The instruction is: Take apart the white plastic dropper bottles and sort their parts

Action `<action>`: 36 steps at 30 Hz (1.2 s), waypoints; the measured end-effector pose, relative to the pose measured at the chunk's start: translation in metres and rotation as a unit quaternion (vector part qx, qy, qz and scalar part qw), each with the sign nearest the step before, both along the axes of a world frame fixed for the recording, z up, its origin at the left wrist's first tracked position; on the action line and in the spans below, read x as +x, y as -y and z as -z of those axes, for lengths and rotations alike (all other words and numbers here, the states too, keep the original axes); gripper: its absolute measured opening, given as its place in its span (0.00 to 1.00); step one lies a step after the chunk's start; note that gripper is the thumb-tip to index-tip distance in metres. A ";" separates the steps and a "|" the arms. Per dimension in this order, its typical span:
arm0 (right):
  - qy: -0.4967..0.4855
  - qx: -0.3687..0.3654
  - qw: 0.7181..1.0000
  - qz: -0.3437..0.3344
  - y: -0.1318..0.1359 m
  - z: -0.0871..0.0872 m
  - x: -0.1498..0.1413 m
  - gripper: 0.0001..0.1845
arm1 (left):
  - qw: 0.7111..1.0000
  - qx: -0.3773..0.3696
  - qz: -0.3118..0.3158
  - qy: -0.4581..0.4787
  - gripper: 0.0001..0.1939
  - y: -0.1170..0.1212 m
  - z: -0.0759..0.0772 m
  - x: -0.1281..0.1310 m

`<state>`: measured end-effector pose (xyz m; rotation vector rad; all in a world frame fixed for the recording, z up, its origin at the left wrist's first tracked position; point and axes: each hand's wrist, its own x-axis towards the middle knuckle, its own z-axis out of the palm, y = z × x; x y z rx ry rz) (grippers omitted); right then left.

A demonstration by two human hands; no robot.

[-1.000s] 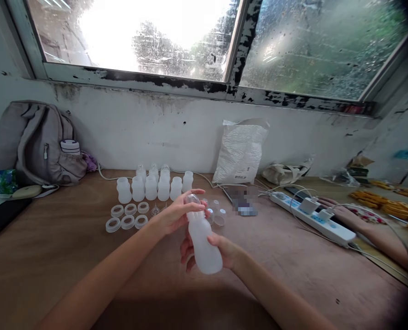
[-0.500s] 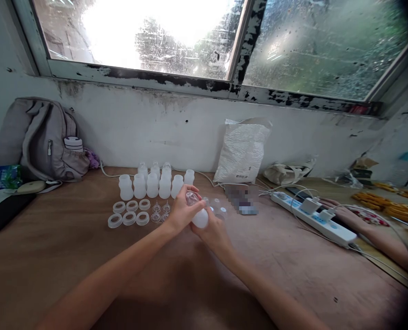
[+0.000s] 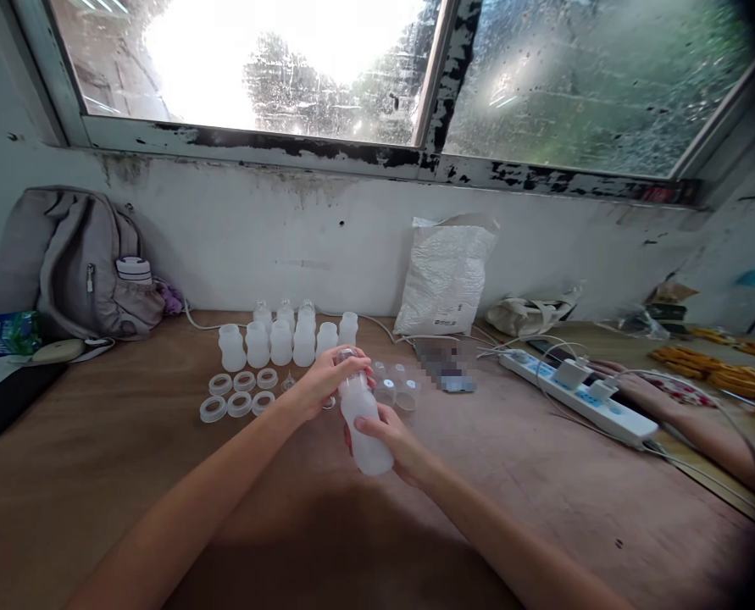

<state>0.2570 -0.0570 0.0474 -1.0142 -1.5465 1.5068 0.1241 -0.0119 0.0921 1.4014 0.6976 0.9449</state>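
Right hand [image 3: 393, 440] wraps its grip around a translucent white plastic bottle [image 3: 363, 424]; left hand [image 3: 326, 379] grip pinches its clear top above the brown wooden surface [image 3: 129, 474].

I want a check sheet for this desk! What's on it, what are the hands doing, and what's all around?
Surface: brown wooden table, scuffed.
Job's things: frosted plastic bottle held above the table; row of bottles near the wall; white rings; clear caps.
Clutter: grey backpack, white bag, black flat item.
Hands: left hand grips the bottle's top; right hand wraps its body; another person's hand rests at right.
Cables: power strip with white chargers plugged in.
Surroundings: stained white wall, wet window.
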 end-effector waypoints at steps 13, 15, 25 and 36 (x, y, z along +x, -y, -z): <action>0.308 0.365 0.845 0.240 -0.017 0.018 0.012 0.23 | 0.990 0.031 -0.136 -0.008 0.12 0.017 -0.003 0.013; 0.280 0.346 0.867 0.224 -0.018 0.016 0.016 0.24 | 1.000 -0.009 -0.028 -0.002 0.14 0.019 -0.011 0.007; 0.147 0.249 0.953 0.092 -0.021 0.025 0.011 0.28 | 0.969 0.138 0.036 -0.200 0.19 0.009 0.000 -0.010; 0.197 0.308 0.928 0.065 -0.029 0.005 0.033 0.25 | 0.944 0.236 -0.071 -0.221 0.14 0.004 0.019 0.002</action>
